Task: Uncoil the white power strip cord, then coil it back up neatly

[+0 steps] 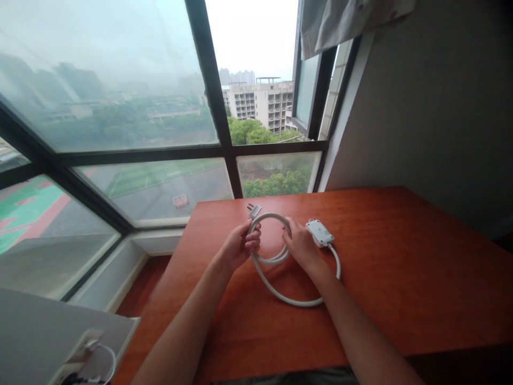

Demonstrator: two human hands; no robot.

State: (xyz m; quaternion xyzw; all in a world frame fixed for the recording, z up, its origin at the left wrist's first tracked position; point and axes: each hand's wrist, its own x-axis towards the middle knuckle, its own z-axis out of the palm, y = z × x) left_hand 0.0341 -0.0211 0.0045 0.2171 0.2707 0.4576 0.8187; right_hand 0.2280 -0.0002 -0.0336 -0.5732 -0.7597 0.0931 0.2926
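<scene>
A white power cord [276, 295] is partly wound into a round coil above the reddish-brown table [372, 278]. My left hand [241, 243] is closed around the coil's left side, with the three-pin plug [254, 210] sticking up just beyond the fingers. On the coil's right side, my right hand [300, 241] grips the cord, its fingertips partly hidden behind the loop. A looser length of cord sweeps under my right forearm to a white box-shaped end [319, 233], which rests on the table to the right of that hand.
Dark-framed windows [224, 152] rise behind the table, one pane swung outward, with a grey curtain [344, 24] at the top. A grey wall [417, 117] stands to the right. At lower left, a wall socket [86, 345] has plugs and a white cable in it.
</scene>
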